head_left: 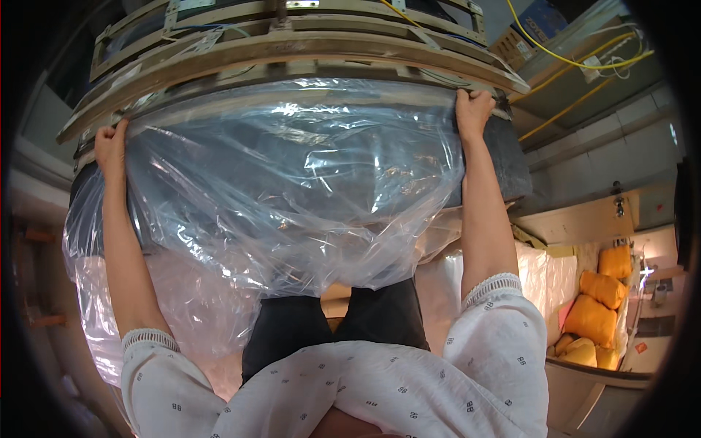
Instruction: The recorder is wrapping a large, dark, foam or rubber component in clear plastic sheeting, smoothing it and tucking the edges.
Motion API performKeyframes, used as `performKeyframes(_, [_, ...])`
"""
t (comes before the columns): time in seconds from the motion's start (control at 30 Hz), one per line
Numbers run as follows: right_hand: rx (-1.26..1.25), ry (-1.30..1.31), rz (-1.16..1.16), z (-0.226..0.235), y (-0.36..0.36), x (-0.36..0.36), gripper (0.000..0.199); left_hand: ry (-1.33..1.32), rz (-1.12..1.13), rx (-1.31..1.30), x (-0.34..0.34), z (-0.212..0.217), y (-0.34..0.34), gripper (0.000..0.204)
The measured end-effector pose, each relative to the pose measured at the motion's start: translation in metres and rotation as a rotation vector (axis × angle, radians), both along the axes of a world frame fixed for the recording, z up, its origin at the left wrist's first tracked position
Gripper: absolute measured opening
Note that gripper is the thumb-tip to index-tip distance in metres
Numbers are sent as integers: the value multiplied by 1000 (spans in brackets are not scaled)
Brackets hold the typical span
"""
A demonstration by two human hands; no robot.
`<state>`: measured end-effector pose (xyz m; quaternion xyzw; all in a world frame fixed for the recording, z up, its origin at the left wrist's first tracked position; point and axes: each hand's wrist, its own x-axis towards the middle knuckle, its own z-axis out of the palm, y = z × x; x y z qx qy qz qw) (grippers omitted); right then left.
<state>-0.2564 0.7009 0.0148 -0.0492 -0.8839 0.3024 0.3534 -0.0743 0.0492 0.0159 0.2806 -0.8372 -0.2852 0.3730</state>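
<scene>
A wide sheet of clear plastic film [292, 182] is stretched in front of me, wrinkled and shiny. Its far edge lies along a long bar on a machine. At the film's far left corner my left hand [111, 150] is closed on the edge. My right hand [473, 113] pinches the far right corner near the bar's end. Both arms reach straight forward, wide apart. Under the film shows a dark grey surface [504, 164]. The near part of the film hangs loosely down toward my legs and spreads to the lower left.
A long beige bar [292, 52] of the machine frame spans the far side, just past my hands. Yellow cables [540, 51] hang at the upper right. Orange bundles [590, 321] sit in a container at the right, near a tan panel [584, 217].
</scene>
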Motion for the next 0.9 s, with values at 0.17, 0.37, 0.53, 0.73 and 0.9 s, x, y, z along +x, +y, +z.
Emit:
performKeyframes(0.17, [-61,-8,-36,0,0,-5,30,181,-179,325,4,-12,-12,24])
performKeyframes(0.37, [-187,21,-54,6,1,3,33,126,-152,323,10,-1,-3,26])
performKeyframes(0.53, [-184,131,-60,4,4,-1,33,136,-169,194,11,-8,-13,34])
performKeyframes(0.73, [94,-9,567,34,-35,71,19,95,-208,87,74,24,6,31])
performKeyframes(0.9, [383,-241,732,34,-8,119,36,125,-138,-310,165,10,115,15])
